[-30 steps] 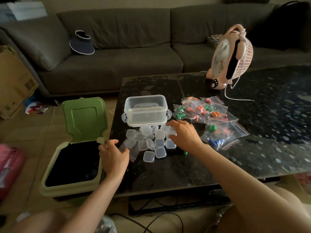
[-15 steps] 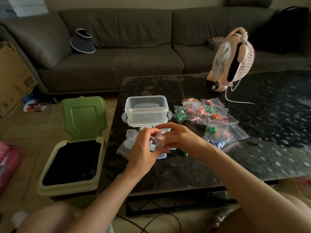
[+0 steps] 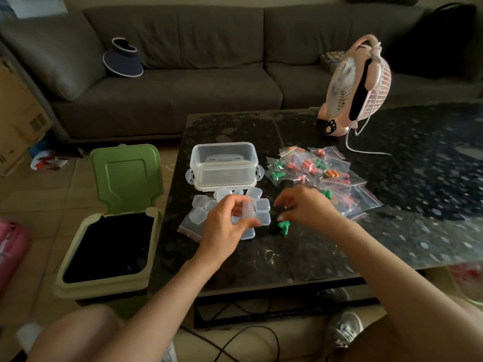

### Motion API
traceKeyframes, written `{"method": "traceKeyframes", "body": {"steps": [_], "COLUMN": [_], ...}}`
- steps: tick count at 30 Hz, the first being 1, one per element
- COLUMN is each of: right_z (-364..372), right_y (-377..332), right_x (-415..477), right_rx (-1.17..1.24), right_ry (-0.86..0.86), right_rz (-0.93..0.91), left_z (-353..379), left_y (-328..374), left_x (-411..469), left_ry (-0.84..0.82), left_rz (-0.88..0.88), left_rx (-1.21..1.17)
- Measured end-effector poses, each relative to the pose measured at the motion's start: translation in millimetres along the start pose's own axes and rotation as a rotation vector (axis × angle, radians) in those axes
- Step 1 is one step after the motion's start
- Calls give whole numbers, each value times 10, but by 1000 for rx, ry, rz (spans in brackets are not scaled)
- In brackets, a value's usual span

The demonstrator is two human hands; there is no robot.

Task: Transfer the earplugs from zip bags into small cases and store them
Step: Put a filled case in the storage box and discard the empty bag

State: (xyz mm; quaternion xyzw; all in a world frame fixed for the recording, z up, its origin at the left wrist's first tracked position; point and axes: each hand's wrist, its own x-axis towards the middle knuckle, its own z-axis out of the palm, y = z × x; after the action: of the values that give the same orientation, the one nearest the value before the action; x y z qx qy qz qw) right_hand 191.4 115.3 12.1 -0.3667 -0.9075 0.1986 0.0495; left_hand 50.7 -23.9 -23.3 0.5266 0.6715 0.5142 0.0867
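Observation:
My left hand (image 3: 225, 223) holds a small clear case (image 3: 247, 210) up over a cluster of several small clear cases (image 3: 262, 205) on the dark table. My right hand (image 3: 304, 209) hovers just right of it, its fingertips touching a pair of green earplugs (image 3: 283, 227) lying on the table. A pile of several zip bags (image 3: 313, 170) with coloured earplugs lies behind the right hand. An empty zip bag (image 3: 188, 227) lies under the left side of the cases. A clear lidded storage box (image 3: 223, 165) stands behind the cases.
An open green bin (image 3: 109, 281) with its lid up stands on the floor left of the table (image 3: 300, 254). A pink desk fan (image 3: 358, 84) with a white cord stands at the table's back. A grey sofa runs behind.
My left hand came from the bin's edge to the cases and took one up. My right hand let go of that case and dropped right to the green earplugs.

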Motion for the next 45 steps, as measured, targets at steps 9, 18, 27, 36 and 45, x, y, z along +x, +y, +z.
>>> {"method": "traceKeyframes", "body": {"steps": [9, 18, 27, 36, 45], "right_z": [313, 137, 169, 283, 245], "right_y": [72, -180, -368, -287, -309], "right_x": [94, 22, -78, -2, 10], "right_rx": [-113, 469, 851, 496, 398], "right_ry": [-185, 50, -34, 112, 215], "right_rz": [29, -9, -158, -146, -249], "left_z": [43, 25, 28, -29, -82], "left_y": [-26, -30, -12, -57, -52], "left_x": [13, 15, 29, 52, 67], "left_ry": [-61, -98, -114, -104, -58], "left_rz": [-90, -105, -202, -234, -256], "left_rx": [7, 87, 85, -162, -283]}}
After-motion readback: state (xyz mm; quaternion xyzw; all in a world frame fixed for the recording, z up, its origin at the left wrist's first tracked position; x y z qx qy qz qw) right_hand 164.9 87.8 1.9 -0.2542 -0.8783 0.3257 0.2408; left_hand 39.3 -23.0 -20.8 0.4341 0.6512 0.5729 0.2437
